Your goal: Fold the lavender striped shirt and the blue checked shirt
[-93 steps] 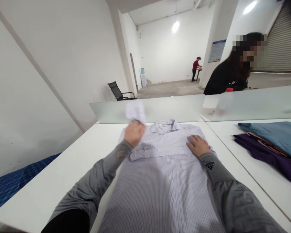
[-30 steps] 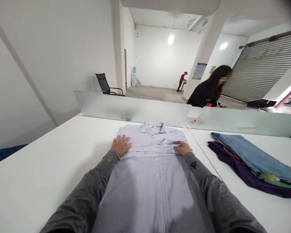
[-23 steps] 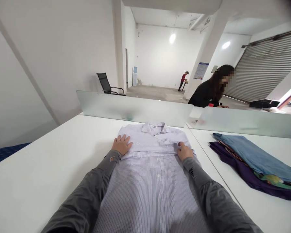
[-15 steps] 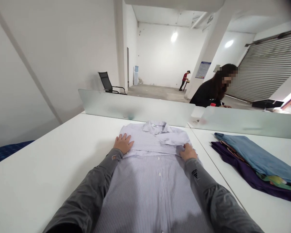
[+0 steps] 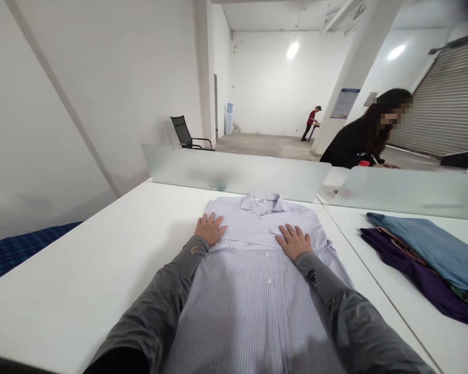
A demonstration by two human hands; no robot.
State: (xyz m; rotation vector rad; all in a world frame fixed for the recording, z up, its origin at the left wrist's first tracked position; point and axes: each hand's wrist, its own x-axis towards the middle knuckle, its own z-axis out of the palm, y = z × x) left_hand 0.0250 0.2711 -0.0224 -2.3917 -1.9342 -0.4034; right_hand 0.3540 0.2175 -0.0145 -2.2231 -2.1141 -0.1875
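Note:
A striped, light purple button-up shirt (image 5: 249, 301) lies front up on the white table, its collar at the far end. Its sleeves are folded across the chest. My left hand (image 5: 210, 229) rests flat with spread fingers on the folded sleeve near the shirt's left edge. On the right part of the chest, my right hand (image 5: 295, 241) also lies flat, fingers apart, over the sleeve cloth. Neither hand grips the fabric. The shirt's lower end runs out of view at the bottom.
Folded clothes (image 5: 425, 259), blue over dark purple, lie on the right of the white table (image 5: 81, 291). A frosted divider (image 5: 237, 169) runs along the far edge. Behind it a person in black (image 5: 351, 137) leans over; a black chair (image 5: 182, 132) stands further back.
My right hand has let go of the sleeve cloth at the shirt's right edge and moved inward, now flat on the chest. My left hand stays in place. The view has shifted slightly left.

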